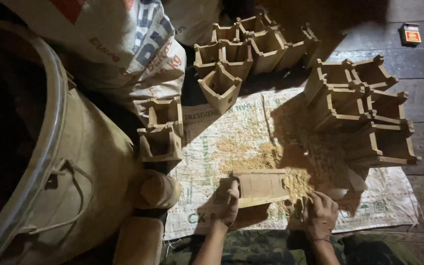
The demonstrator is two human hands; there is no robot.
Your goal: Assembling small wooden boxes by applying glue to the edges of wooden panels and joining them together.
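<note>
While a wooden mould box is lain on its side between the hands, its near end is gripped by the curled left hand. Loose sawdust is touched by the right hand (fingers bent, half closed). Empty wooden boxes are stacked beyond both hands.

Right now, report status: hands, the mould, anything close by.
Left hand grips wooden mould at its left end. Right hand on the woven sack mat, fingers in sawdust pile. Stacked empty moulds beyond.
</note>
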